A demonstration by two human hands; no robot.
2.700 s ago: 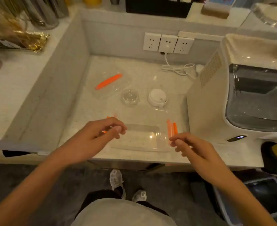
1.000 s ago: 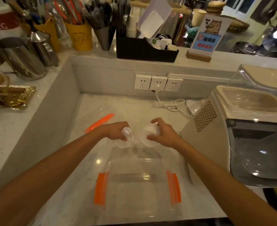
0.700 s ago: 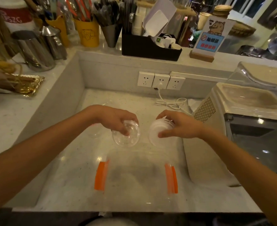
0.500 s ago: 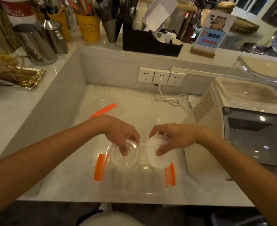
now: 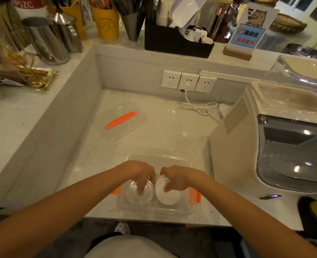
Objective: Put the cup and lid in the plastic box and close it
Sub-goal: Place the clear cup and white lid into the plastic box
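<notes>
bare counter behind the box; machine close right

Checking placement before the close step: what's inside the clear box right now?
Inside the plastic box: a clear cup under the left hand and a white lid under the right hand. Fingers cover their tops.

Pale speckled stone worktop, sunk below a raised ledge of the same stone left of and beyond the hands. On the grey back wall ahead, three white wall sockets, one trailing a coiled white cable. Just right of the hands, a cream countertop machine with a dark glossy window; dark floor below, under warm dim light.
</notes>
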